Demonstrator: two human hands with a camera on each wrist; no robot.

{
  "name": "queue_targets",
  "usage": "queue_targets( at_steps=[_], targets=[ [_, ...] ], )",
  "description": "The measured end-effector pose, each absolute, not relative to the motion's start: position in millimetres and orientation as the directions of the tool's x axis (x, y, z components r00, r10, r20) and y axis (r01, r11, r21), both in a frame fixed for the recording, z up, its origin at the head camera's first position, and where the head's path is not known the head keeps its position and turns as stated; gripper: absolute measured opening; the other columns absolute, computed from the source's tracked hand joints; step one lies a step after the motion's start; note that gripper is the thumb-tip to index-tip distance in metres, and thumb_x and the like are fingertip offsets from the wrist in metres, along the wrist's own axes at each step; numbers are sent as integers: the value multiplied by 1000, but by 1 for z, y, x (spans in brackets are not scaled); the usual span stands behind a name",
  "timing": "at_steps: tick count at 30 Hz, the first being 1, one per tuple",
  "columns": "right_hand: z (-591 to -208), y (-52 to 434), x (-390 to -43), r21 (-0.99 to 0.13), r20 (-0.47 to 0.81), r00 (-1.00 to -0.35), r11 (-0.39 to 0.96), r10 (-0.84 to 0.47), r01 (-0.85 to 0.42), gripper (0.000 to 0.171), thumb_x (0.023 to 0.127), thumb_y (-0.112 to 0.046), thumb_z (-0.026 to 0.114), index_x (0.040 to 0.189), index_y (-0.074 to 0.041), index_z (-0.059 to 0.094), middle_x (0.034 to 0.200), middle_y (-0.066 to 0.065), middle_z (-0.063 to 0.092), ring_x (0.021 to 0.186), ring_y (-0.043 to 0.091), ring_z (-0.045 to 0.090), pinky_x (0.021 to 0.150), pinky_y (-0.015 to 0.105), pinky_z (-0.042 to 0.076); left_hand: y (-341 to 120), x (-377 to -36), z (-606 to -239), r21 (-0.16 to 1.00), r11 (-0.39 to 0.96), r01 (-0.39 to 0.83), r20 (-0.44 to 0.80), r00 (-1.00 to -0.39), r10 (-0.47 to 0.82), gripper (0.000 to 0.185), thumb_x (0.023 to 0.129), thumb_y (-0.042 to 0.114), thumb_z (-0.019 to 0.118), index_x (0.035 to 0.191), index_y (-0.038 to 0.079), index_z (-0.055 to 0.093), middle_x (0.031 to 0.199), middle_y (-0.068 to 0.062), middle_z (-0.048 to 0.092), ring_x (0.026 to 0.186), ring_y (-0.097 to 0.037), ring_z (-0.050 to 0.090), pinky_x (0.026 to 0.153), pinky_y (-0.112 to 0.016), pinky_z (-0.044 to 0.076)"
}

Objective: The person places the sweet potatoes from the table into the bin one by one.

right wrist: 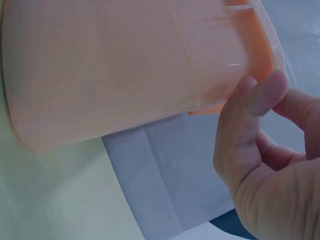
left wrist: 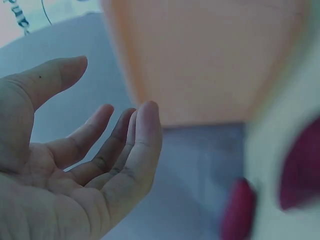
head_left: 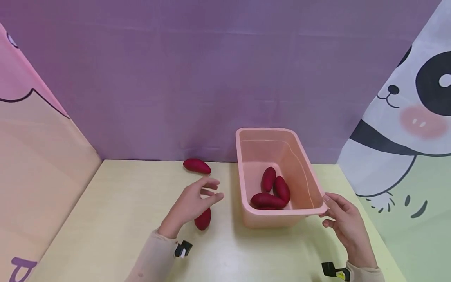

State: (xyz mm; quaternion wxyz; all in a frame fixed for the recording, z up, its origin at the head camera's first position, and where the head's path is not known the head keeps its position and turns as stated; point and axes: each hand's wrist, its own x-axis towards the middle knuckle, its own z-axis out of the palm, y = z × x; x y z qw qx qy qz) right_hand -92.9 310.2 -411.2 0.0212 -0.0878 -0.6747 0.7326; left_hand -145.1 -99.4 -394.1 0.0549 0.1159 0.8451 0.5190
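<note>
Fingers of your left hand spread, empty; right hand pinches the tub rim at 4 o'clock: three sweet potatoes inside, two left outside.

The pink tub looks like smooth moulded plastic with a soft, slightly satin sheen; its wall lets a little light through in the right wrist view. The dark red sweet potatoes have a smooth, matt skin. The pale yellow tabletop is smooth with a faint wood-like grain and a dull gloss. The purple backdrop and panda curtain look like matt cloth.
</note>
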Motion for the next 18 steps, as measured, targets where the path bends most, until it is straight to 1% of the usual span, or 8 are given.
queue_targets(
  at_steps=[3, 7, 12, 18],
  targets=[
    [-411, 309, -93, -993, -101, -983, -83, 153, 89, 11, 101, -19, 63, 106, -17, 71, 89, 0, 68, 67, 13, 64, 50, 26, 53, -120, -131, -414, 894, 440, 79, -2, -984, 180, 38, 90, 30, 76, 124, 17, 65, 115, 1, 66, 101, -18, 67, 81, -36, 54],
    [-410, 310, -92, -992, -106, -982, -89, 155, 93, 10, 100, -20, 63, 106, -17, 71, 88, 0, 68, 67, 13, 64, 50, 25, 53, -137, -117, -431, 901, 433, 14, -33, -994, 103, 41, 90, 25, 77, 125, 11, 63, 116, -8, 66, 101, -23, 67, 75, -35, 55],
    [-412, 311, -92, -991, -103, -983, -102, 152, 88, 10, 101, -18, 62, 103, -19, 72, 87, -1, 68, 67, 11, 64, 49, 24, 53, -141, -107, -455, 925, 369, -92, -112, -993, 32, 52, 87, 22, 79, 132, 5, 58, 124, -15, 62, 99, -25, 68, 70, -33, 57],
    [-412, 310, -93, -990, -102, -983, -110, 155, 85, 11, 101, -17, 62, 103, -19, 73, 87, -1, 69, 67, 12, 65, 49, 25, 53, -134, -104, -482, 941, 270, -205, -202, -979, -39, 70, 84, 24, 82, 140, 1, 47, 132, -23, 55, 97, -26, 68, 70, -34, 59]
  ],
)
